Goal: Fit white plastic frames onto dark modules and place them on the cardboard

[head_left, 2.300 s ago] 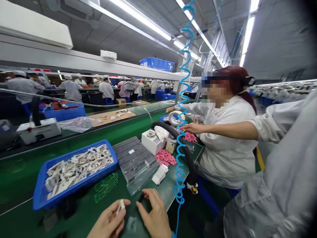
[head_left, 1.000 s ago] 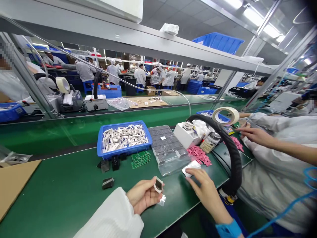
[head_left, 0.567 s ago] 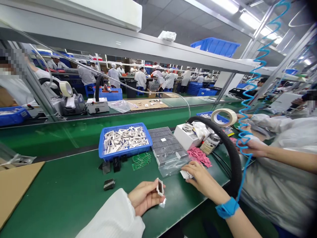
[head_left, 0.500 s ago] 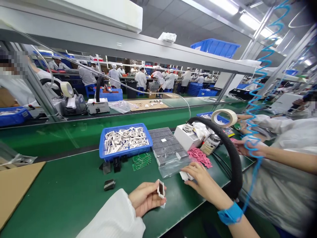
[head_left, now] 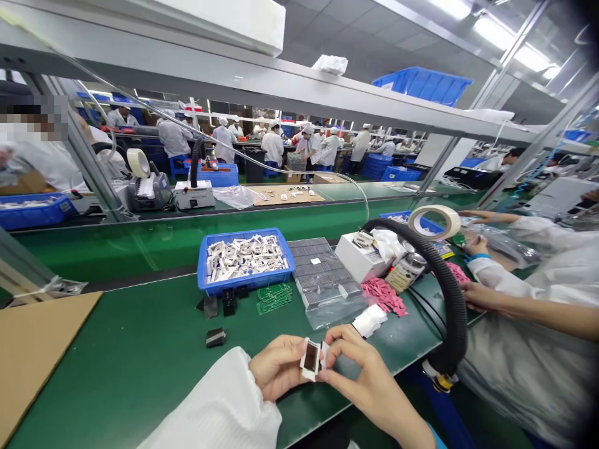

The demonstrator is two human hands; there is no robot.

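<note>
- Left hand [head_left: 278,368]: fingers curl closed around the left side of a small white rectangular frame [head_left: 305,360] with a dark centre; its thumb is hidden behind the frame.
- Right hand [head_left: 360,380]: thumb and forefinger nearly meet, pinching the frame's right edge, with a small white piece showing just beside it.
- The frame sits between both hands, upright, above the green bench top [head_left: 140,368]; what fills its dark centre is hard to make out.
- Just beyond the hands lie a black block [head_left: 216,337] and loose white pads [head_left: 369,320].
- Farther on are a blue tray [head_left: 246,288] heaped with white frames, green circuit boards [head_left: 274,298], and grey foam sheets [head_left: 322,274] in clear plastic, with a small blank-looking white label [head_left: 315,260].
- Print on a white box [head_left: 359,257] is too small to read, and no brand is legible.
- A co-worker's hand [head_left: 482,296] rests near pink pieces [head_left: 384,296], partly behind a black corrugated hose [head_left: 456,293].
</note>
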